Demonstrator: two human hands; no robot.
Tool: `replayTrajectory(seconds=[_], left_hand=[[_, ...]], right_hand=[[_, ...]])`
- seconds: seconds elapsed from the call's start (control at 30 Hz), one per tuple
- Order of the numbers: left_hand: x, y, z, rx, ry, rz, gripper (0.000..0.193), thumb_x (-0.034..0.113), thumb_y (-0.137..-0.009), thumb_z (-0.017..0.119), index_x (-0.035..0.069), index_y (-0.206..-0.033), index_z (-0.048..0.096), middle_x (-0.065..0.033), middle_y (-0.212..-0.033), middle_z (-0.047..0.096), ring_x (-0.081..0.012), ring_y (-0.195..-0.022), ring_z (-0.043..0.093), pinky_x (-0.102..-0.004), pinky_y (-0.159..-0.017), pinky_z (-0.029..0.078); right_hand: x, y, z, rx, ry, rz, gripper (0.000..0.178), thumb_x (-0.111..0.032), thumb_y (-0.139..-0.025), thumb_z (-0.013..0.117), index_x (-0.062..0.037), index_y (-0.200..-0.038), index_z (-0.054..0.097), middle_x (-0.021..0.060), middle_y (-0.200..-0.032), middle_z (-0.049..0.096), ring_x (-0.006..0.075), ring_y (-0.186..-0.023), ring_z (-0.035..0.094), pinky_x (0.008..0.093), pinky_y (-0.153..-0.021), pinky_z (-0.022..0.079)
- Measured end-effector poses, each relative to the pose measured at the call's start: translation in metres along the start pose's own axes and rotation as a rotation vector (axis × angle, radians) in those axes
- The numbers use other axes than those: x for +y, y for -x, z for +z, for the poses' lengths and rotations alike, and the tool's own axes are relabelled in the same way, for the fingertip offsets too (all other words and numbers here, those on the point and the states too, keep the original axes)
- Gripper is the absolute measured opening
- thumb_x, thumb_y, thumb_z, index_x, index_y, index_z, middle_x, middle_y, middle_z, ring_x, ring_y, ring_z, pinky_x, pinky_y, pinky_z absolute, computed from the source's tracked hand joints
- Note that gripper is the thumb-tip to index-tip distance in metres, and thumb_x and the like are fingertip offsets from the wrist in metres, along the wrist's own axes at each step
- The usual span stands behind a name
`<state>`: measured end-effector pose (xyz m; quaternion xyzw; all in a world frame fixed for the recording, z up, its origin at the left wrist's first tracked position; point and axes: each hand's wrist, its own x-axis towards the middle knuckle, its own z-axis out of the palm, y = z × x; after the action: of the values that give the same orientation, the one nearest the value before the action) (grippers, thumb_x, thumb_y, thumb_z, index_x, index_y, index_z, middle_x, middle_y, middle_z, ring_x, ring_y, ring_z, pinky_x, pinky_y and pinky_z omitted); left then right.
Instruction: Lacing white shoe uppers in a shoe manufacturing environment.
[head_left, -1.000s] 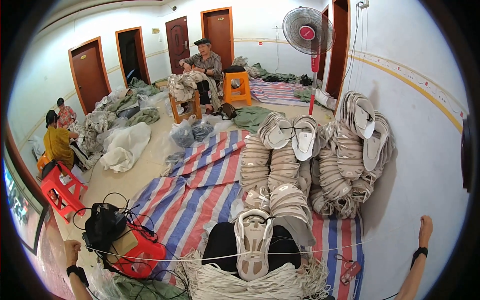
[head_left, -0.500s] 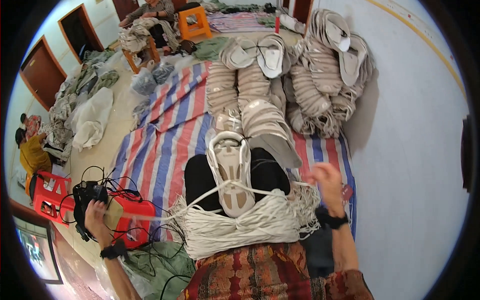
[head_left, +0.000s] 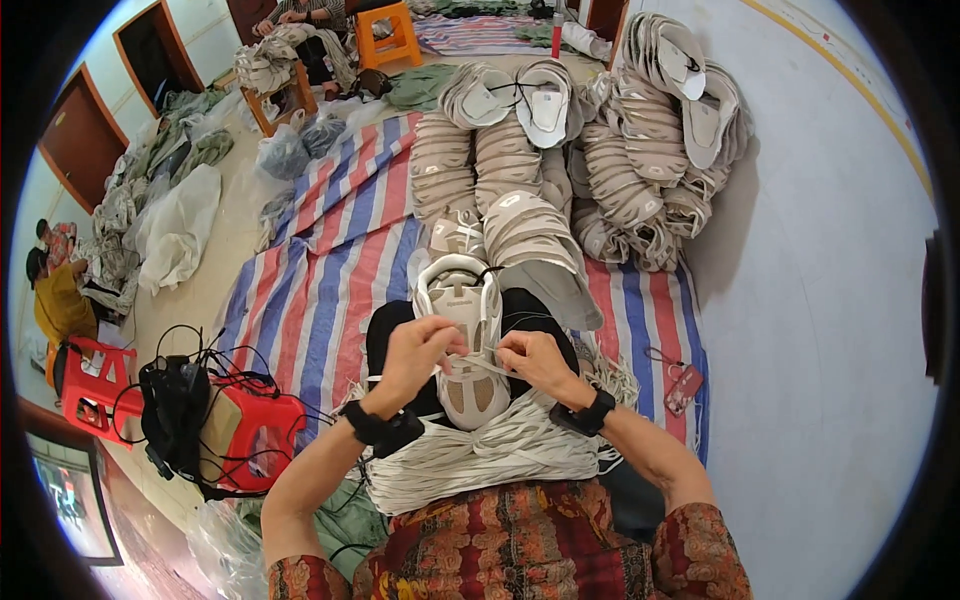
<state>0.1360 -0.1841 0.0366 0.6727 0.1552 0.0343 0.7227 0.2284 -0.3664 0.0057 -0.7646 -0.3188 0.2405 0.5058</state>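
A beige and white shoe upper [head_left: 474, 397] lies between my knees, its toe toward me. A whitish shoelace [head_left: 483, 366] crosses its lower eyelets. My left hand [head_left: 418, 357] is closed in a pinch over the upper's left edge, on the lace; its fingertips are partly hidden. At the opposite edge my right hand [head_left: 537, 360] pinches the lace between thumb and fingers. A thick bundle of whitish laces [head_left: 490, 455] lies across my lap, just below the toe.
Strung stacks of beige uppers [head_left: 510, 165] stand ahead on a striped sheet [head_left: 335, 255]; more pile up against the right wall. At my left, a red stool [head_left: 262, 440] bears black cables and a black device [head_left: 172, 395]. Other people sit farther off at the left.
Both hands have come inward from far apart to the upper. The lace that stretched out to the left is now drawn in close between them.
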Motion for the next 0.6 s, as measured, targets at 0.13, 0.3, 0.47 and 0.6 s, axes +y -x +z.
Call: replayTrajectory(seconds=[0.13,0.3,0.47,0.6], left_hand=[[0.000,-0.011,0.011,-0.037,-0.255,0.105,0.017,0.007,-0.087,0.051,-0.005,-0.095,0.059,-0.0086,-0.079,0.064,-0.0104,-0.065,0.061,-0.0202,-0.051,0.048],[-0.001,-0.019,0.019,-0.071,-0.333,0.054,0.017,0.009,-0.087,0.052,-0.003,-0.094,0.062,-0.0074,-0.078,0.064,-0.0089,-0.066,0.061,-0.0204,-0.053,0.050],[-0.009,-0.015,0.019,-0.064,-0.245,0.020,0.017,0.010,-0.087,0.052,-0.002,-0.093,0.062,-0.0069,-0.077,0.064,-0.0083,-0.067,0.061,-0.0208,-0.052,0.050],[-0.023,-0.009,0.026,-0.012,-0.320,0.131,0.016,0.013,-0.086,0.054,0.001,-0.092,0.064,-0.0050,-0.069,0.064,-0.0080,-0.058,0.060,-0.0225,-0.049,0.049]], right_hand=[[0.000,-0.004,0.002,0.052,0.028,0.019,0.017,-0.013,-0.076,0.055,0.0028,-0.078,0.060,0.0074,-0.062,0.060,0.0138,-0.055,0.056,0.0273,-0.053,0.044],[0.004,-0.010,-0.002,0.052,-0.035,0.007,0.016,-0.014,-0.076,0.054,0.0016,-0.078,0.059,0.0095,-0.063,0.059,0.0191,-0.055,0.056,0.0302,-0.054,0.044],[-0.002,-0.006,0.005,0.147,0.224,-0.141,0.015,-0.014,-0.074,0.054,0.0014,-0.073,0.054,0.0154,-0.063,0.057,0.0279,-0.056,0.057,0.0332,-0.052,0.042],[-0.004,-0.007,0.004,0.079,0.093,-0.106,0.014,-0.011,-0.075,0.054,0.0023,-0.077,0.056,0.0155,-0.061,0.057,0.0239,-0.054,0.058,0.0314,-0.051,0.042]])
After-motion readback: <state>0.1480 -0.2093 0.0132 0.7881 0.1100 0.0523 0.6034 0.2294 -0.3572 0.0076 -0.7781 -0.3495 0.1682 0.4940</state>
